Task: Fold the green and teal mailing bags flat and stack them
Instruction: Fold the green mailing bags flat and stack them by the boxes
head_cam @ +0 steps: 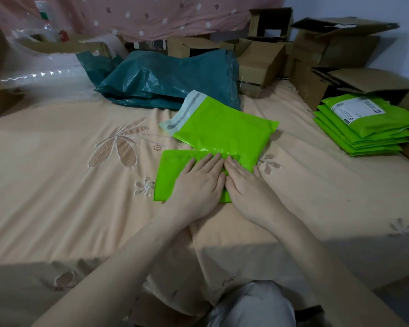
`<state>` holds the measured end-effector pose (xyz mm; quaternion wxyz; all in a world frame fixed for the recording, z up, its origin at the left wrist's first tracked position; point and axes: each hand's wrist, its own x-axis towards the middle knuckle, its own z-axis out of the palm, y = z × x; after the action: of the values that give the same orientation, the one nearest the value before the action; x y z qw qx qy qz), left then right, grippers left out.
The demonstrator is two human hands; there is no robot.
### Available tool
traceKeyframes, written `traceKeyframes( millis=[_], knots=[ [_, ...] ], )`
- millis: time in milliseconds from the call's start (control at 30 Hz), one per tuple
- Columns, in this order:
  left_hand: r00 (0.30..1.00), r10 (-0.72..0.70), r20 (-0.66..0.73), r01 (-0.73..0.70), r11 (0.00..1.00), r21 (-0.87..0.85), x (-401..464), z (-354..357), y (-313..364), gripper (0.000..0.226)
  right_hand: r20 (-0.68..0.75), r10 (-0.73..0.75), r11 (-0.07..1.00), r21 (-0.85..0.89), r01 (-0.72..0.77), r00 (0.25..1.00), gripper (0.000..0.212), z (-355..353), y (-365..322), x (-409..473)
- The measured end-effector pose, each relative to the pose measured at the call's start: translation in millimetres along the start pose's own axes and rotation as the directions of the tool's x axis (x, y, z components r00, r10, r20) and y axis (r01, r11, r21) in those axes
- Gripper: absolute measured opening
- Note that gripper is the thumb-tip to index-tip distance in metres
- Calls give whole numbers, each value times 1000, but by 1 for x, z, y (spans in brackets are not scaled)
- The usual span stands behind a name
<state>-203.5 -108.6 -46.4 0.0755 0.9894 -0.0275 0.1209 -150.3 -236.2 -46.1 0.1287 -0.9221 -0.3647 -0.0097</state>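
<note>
A bright green mailing bag (172, 172) lies folded on the peach bedspread in front of me. My left hand (200, 179) and my right hand (246, 182) press flat on it side by side, fingers straight. Just behind it lies a second green bag (224, 131) with a white adhesive flap, partly under the folded one's far edge. Further back sits a crumpled pile of teal bags (165, 79). At the right edge is a stack of several folded green bags (366, 128), the top one bearing a white label.
Open cardboard boxes (316, 50) crowd the back right. Clear plastic wrap (40, 76) and another box lie at the back left. A pink dotted cloth (151, 15) hangs behind. My knee (253, 305) shows at the bottom.
</note>
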Motion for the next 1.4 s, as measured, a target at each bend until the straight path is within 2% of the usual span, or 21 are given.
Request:
traceKeyframes(
  millis=[100,167,233,333,467,567,667,733,867,933,1000,1100,1200,1267,1333,1400],
  knots=[
    [996,-68,51,80,952,-297,4,-11,-3,47,-11,20,990,140,-18,1000,52,-11,0,6],
    [992,-117,-37,90,897,-432,1,-17,-9,44,-93,38,993,116,-27,995,53,-19,-3,7],
    [980,-154,-126,89,907,-412,-4,-22,-17,47,-194,22,997,71,-8,981,53,-27,-14,6],
    [967,-223,-124,170,925,-339,-14,-29,-35,51,-234,-73,994,64,90,970,49,-30,-42,12],
    [976,-202,-85,187,970,-158,-30,-31,-51,59,-101,-151,988,6,153,983,52,-16,-72,22],
    [977,-212,25,214,971,-108,-37,-20,-62,54,-2,-151,987,-49,151,988,53,2,-76,25],
    [989,-144,26,146,983,-114,-42,-9,-70,76,-16,-149,980,-138,145,989,73,13,-74,25],
    [994,-101,42,104,992,-78,-44,-5,-70,82,-19,-151,976,-164,146,988,85,16,-74,26],
    [997,-57,48,60,996,-63,-43,-6,-67,73,3,-152,973,-177,150,988,88,16,-74,28],
    [997,-61,47,62,997,-39,-41,-4,-69,80,2,-150,973,-176,148,989,88,16,-74,28],
    [991,-88,102,95,994,-57,-41,-5,-70,89,0,-149,975,-169,147,989,88,16,-74,28],
    [991,-115,68,123,985,-120,-42,-5,-68,85,9,-154,973,-173,154,988,84,15,-75,27],
    [990,-129,-55,120,981,-151,-41,-6,-65,69,30,-140,984,-110,142,990,61,13,-73,27],
    [972,-194,-133,166,967,-193,-41,-7,-64,68,38,-120,993,17,120,992,54,9,-71,29],
    [944,-320,-77,292,923,-251,-42,-11,-63,69,-18,-101,979,178,103,995,57,5,-69,30],
    [927,-376,-24,349,882,-316,-42,-15,-60,62,-89,-72,960,264,94,993,59,2,-66,30]
  ],
)
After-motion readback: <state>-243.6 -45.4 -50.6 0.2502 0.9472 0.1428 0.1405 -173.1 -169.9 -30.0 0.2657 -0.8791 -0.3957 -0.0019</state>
